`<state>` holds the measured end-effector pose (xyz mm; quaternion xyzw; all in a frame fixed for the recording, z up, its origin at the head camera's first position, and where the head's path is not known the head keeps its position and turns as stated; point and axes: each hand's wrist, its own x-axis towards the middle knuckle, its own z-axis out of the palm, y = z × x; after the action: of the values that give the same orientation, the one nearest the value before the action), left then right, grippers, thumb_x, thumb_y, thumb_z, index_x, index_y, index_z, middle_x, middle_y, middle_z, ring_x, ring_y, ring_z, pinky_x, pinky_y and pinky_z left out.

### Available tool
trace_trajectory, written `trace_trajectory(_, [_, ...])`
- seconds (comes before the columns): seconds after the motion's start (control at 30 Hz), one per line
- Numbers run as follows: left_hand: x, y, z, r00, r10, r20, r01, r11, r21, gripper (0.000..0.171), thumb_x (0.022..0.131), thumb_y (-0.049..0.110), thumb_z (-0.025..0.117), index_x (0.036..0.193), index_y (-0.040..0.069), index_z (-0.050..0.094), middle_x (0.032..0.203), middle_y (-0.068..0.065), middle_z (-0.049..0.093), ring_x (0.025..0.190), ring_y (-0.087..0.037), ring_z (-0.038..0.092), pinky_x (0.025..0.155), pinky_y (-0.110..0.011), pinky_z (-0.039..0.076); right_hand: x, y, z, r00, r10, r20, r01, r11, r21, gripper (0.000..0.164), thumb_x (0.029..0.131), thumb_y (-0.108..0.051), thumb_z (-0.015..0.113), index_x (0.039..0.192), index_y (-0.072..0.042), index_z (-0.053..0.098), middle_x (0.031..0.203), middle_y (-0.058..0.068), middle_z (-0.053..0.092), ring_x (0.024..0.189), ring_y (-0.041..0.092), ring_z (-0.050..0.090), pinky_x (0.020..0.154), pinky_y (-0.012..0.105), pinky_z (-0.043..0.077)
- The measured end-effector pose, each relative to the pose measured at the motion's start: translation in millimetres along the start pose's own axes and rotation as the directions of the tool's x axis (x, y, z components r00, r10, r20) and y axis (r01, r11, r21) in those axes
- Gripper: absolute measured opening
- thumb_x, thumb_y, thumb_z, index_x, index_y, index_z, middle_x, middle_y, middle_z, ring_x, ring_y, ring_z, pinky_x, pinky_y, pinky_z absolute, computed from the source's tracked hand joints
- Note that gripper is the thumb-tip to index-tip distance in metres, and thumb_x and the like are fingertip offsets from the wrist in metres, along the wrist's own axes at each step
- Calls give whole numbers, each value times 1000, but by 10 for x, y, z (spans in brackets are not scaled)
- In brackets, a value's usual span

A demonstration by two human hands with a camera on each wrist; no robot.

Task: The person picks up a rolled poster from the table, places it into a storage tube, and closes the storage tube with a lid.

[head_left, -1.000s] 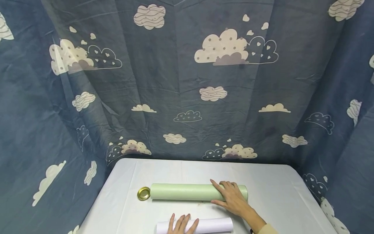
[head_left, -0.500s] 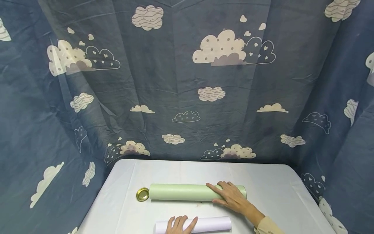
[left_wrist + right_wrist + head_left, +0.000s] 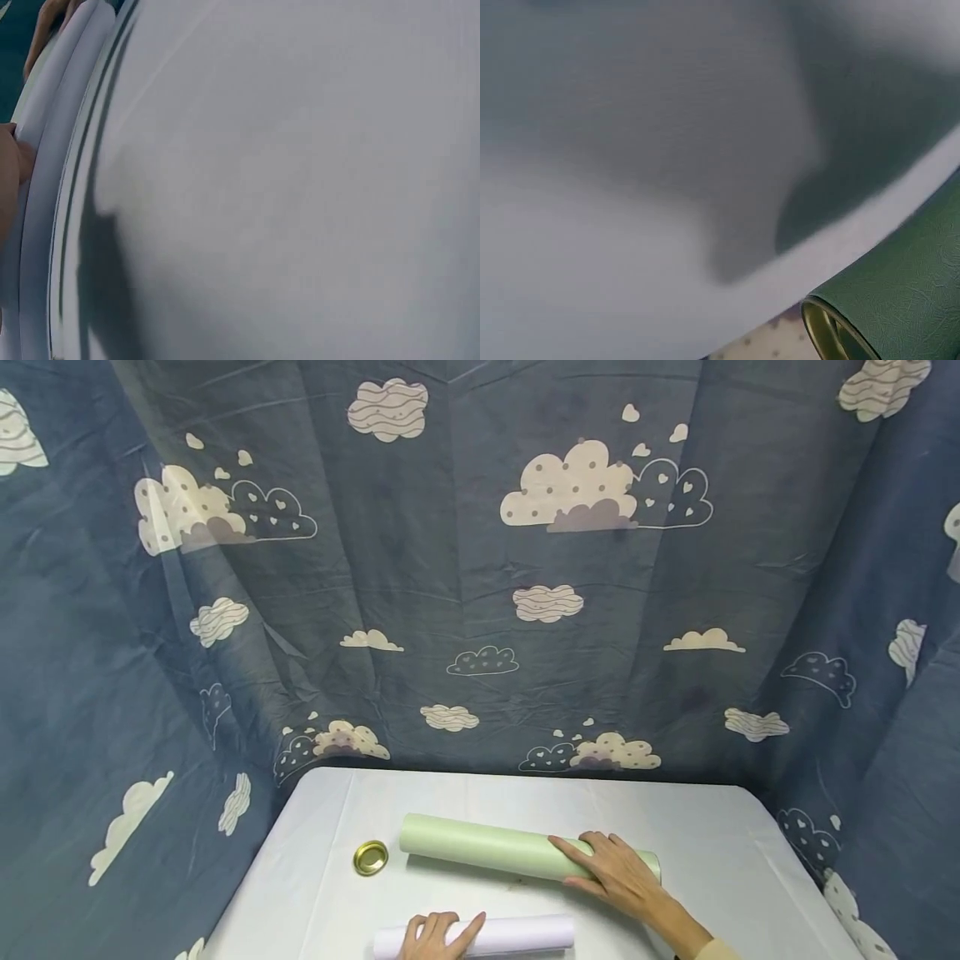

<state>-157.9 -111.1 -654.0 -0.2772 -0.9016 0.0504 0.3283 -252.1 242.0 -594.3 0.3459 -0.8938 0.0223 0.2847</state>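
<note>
My right hand (image 3: 615,872) grips a pale green cardboard tube (image 3: 487,847) near its right end, thumb on the near side and fingers over the top. The tube lies slanted, its left end farther back. In the right wrist view, the green tube (image 3: 907,285) shows an open end with a gold metal rim. Closer to me, my left hand (image 3: 437,937) holds a roll of white paper (image 3: 525,933) from above, fingers curled over it. A round gold lid (image 3: 371,857) lies on the table, apart from the tube's left end.
A white-covered table (image 3: 720,843) carries everything. Behind it and at both sides hangs a dark blue curtain (image 3: 420,568) printed with clouds.
The green tube has slid right with my right hand, and its left end has swung back, away from the gold lid. My left hand and the paper roll have shifted left.
</note>
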Motion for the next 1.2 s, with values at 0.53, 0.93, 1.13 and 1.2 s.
trace_trajectory(0.53, [-242,-1154,-492,971,-236,-19,230,959,-163,48,83,28,60,131,33,59,97,3,61,86,-12,56,77,-35,38,-662,92,-588,975,216,55,-211,973,-90,69,77,-61,68,140,-41,47,93,-4,61,71,8,52,61,29,44])
trace_trajectory(0.93, [-213,-1732,-690,917,-397,48,394,876,-279,56,79,6,72,129,29,62,100,-7,65,89,-22,60,77,-42,34,-887,0,-813,963,249,102,-237,964,-121,68,75,-63,68,137,-41,50,93,-6,62,69,6,54,57,25,43])
trace_trajectory(1.13, [-99,-1722,-600,932,-362,20,339,851,-402,56,77,2,73,127,25,64,102,-4,66,91,-19,58,79,-41,35,-911,-70,-833,963,248,108,-236,966,-106,67,77,-64,66,139,-45,47,93,-11,60,69,1,50,58,25,43])
trace_trajectory(1.2, [-57,-1697,-582,936,-351,12,321,843,-432,55,76,2,74,126,24,65,102,0,65,92,-17,58,79,-40,35,-914,-92,-825,964,243,105,-232,967,-100,68,77,-64,65,139,-46,46,94,-11,60,70,0,49,59,25,43])
